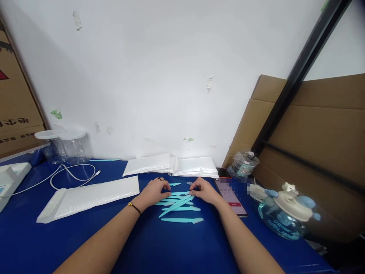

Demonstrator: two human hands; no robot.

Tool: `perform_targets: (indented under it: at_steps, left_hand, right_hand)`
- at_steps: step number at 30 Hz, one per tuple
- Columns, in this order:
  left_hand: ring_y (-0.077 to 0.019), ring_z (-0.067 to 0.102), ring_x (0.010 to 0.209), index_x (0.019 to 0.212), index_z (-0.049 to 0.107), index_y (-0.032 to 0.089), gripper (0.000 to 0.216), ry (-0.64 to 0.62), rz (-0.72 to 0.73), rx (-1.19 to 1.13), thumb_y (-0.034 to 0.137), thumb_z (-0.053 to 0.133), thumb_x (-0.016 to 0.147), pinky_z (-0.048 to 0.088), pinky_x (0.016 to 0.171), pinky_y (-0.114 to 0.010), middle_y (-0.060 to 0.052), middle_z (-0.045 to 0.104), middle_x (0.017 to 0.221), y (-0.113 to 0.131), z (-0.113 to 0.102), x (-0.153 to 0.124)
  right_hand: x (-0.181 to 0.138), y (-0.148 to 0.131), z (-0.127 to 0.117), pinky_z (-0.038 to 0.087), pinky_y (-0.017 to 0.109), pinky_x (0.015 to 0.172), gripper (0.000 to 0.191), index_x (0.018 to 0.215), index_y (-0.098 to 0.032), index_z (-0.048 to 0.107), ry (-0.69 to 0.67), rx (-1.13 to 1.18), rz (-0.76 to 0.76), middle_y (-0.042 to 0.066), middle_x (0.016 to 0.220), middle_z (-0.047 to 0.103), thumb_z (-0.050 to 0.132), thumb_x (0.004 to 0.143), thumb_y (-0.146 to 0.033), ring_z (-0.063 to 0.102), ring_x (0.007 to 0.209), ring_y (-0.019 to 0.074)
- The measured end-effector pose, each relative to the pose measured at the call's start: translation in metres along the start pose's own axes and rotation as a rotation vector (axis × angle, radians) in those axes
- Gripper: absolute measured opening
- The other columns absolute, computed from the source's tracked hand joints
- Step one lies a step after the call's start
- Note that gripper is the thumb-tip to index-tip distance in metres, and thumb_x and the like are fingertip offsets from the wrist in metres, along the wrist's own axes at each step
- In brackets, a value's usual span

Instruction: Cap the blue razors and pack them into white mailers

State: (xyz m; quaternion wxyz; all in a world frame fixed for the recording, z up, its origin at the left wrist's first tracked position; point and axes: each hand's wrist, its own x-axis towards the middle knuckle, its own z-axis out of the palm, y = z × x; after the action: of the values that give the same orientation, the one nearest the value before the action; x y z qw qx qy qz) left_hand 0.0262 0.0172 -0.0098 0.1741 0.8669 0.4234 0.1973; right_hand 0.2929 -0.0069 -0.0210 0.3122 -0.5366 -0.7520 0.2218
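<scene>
Several slim light-blue plastic pieces (179,205) lie in a loose pile on the blue table (159,247) in front of me. My left hand (155,191) rests on the left side of the pile, fingers curled down onto the pieces, with a ring and a dark bracelet on that arm. My right hand (203,189) sits at the pile's right side, fingers bent and pinching the ends of the pieces. One blue piece (182,220) lies alone nearest to me.
A white padded envelope (88,198) lies to the left, more stacked envelopes (171,166) by the wall. A phone (230,196) and a water jug (286,217) sit right. White cable (71,177), clear jars (64,146) and cardboard (319,129) surround.
</scene>
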Motion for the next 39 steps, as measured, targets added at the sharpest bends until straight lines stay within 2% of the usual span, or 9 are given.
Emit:
perform_targets:
  at_steps: [3, 9, 16, 20, 23, 27, 32, 35, 39]
  left_hand:
    - [-0.0162, 0.054, 0.078, 0.074, 0.064, 0.023, 0.015, -0.03, -0.023, 0.01, 0.035, 0.055, 0.075, 0.038, 0.066, -0.024, -0.001, 0.061, 0.079, 0.002, 0.001, 0.0]
    - [-0.0135, 0.055, 0.07, 0.072, 0.064, 0.022, 0.019, -0.046, -0.056, -0.013, 0.032, 0.049, 0.079, 0.036, 0.061, -0.023, 0.0, 0.063, 0.077, 0.002, -0.003, 0.003]
    - [-0.0168, 0.057, 0.081, 0.079, 0.065, 0.025, 0.013, 0.082, -0.168, 0.176, 0.029, 0.052, 0.078, 0.037, 0.066, -0.026, 0.0, 0.064, 0.08, -0.009, -0.014, 0.006]
    - [-0.0183, 0.056, 0.086, 0.088, 0.063, 0.026, 0.018, 0.135, -0.16, 0.146, 0.035, 0.057, 0.075, 0.039, 0.07, -0.026, 0.0, 0.063, 0.087, -0.007, -0.015, 0.003]
    - [-0.0174, 0.057, 0.084, 0.084, 0.064, 0.025, 0.017, 0.074, -0.078, 0.06, 0.038, 0.055, 0.076, 0.039, 0.07, -0.026, 0.0, 0.062, 0.086, 0.0, -0.013, 0.0]
    - [-0.0172, 0.056, 0.082, 0.081, 0.065, 0.024, 0.022, 0.015, -0.009, -0.006, 0.042, 0.053, 0.077, 0.04, 0.069, -0.025, -0.001, 0.063, 0.083, 0.012, -0.012, -0.003]
    - [-0.0168, 0.055, 0.081, 0.083, 0.064, 0.023, 0.032, -0.026, 0.052, -0.083, 0.05, 0.05, 0.079, 0.039, 0.068, -0.024, -0.001, 0.063, 0.085, 0.029, -0.011, -0.009]
    - [-0.0169, 0.055, 0.081, 0.082, 0.064, 0.023, 0.032, -0.074, 0.123, -0.06, 0.052, 0.05, 0.079, 0.037, 0.068, -0.024, -0.001, 0.064, 0.085, 0.039, -0.009, -0.011]
    - [-0.017, 0.056, 0.079, 0.076, 0.062, 0.021, 0.032, -0.088, 0.152, 0.046, 0.045, 0.043, 0.086, 0.034, 0.07, -0.026, -0.002, 0.064, 0.079, 0.04, -0.004, -0.009]
  right_hand:
    - [-0.002, -0.007, 0.002, 0.04, 0.023, 0.061, 0.014, 0.073, -0.019, 0.067, -0.064, 0.025, 0.016, 0.002, 0.084, 0.055, 0.07, 0.065, -0.03, 0.052, 0.071, 0.0135]
    - [0.002, -0.007, 0.006, 0.036, 0.021, 0.052, 0.019, 0.076, -0.016, 0.062, -0.119, 0.223, 0.098, -0.002, 0.062, 0.054, 0.067, 0.068, -0.033, 0.047, 0.055, 0.0101]
    - [0.01, 0.017, -0.002, 0.037, 0.022, 0.053, 0.021, 0.074, -0.014, 0.063, 0.057, 0.174, 0.173, 0.001, 0.064, 0.06, 0.067, 0.067, -0.033, 0.05, 0.057, 0.0115]
    - [0.006, 0.01, -0.007, 0.04, 0.024, 0.06, 0.018, 0.077, -0.017, 0.066, 0.121, -0.002, 0.071, 0.003, 0.076, 0.061, 0.064, 0.071, -0.033, 0.052, 0.065, 0.0135]
    - [-0.001, -0.002, -0.01, 0.041, 0.025, 0.06, 0.021, 0.074, -0.018, 0.068, -0.024, 0.005, 0.024, 0.003, 0.08, 0.06, 0.063, 0.072, -0.038, 0.053, 0.067, 0.0145]
    - [-0.009, -0.011, -0.014, 0.041, 0.024, 0.06, 0.024, 0.077, -0.02, 0.07, -0.223, 0.044, -0.001, 0.003, 0.084, 0.059, 0.074, 0.061, -0.038, 0.055, 0.071, 0.0158]
    - [-0.011, -0.012, -0.02, 0.039, 0.023, 0.055, 0.021, 0.07, -0.018, 0.067, -0.348, 0.156, 0.027, 0.001, 0.069, 0.058, 0.074, 0.062, -0.036, 0.052, 0.061, 0.0131]
    - [-0.011, -0.016, -0.024, 0.037, 0.022, 0.053, 0.024, 0.072, -0.016, 0.065, -0.368, 0.308, 0.069, 0.0, 0.062, 0.056, 0.071, 0.065, -0.038, 0.05, 0.055, 0.0111]
    - [-0.011, -0.017, -0.025, 0.038, 0.022, 0.055, 0.03, 0.072, -0.015, 0.064, -0.295, 0.415, 0.09, -0.001, 0.062, 0.057, 0.072, 0.063, -0.042, 0.049, 0.056, 0.0101]
